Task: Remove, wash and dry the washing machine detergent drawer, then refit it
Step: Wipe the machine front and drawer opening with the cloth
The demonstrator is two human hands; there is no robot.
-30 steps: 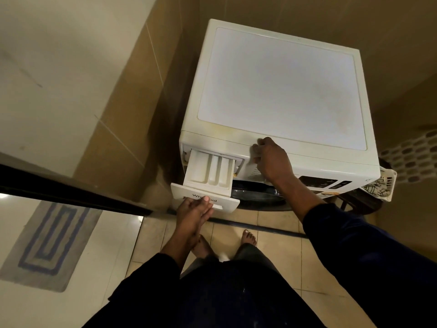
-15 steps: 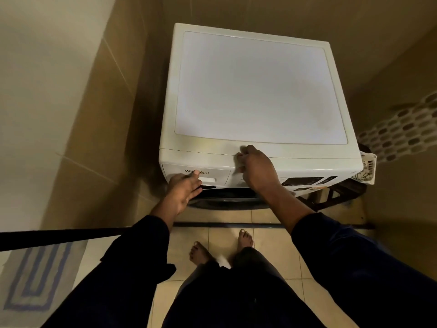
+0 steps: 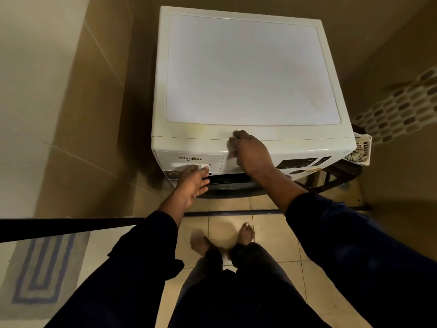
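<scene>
The white washing machine [image 3: 250,69] stands in a tiled corner, seen from above. Its detergent drawer [image 3: 201,159], with the brand name on the front panel, sits pushed in flush with the front. My left hand [image 3: 192,183] has straight fingers touching the lower edge of the drawer front at its handle recess. My right hand [image 3: 248,152] rests on the machine's front top edge, right of the drawer, fingers curled over what looks like a small pale cloth. The control panel [image 3: 298,163] shows to the right of that hand.
Tiled walls close in on the left and behind. A white basket [image 3: 360,150] on a dark stand [image 3: 335,176] sits at the machine's right. A dark door frame [image 3: 66,227] and a striped mat [image 3: 40,273] lie at lower left. My bare feet [image 3: 222,237] stand on the floor tiles.
The drawer was pulled out a second ago; my left hand has pushed it in flush. The right hand stayed on the machine's front edge.
</scene>
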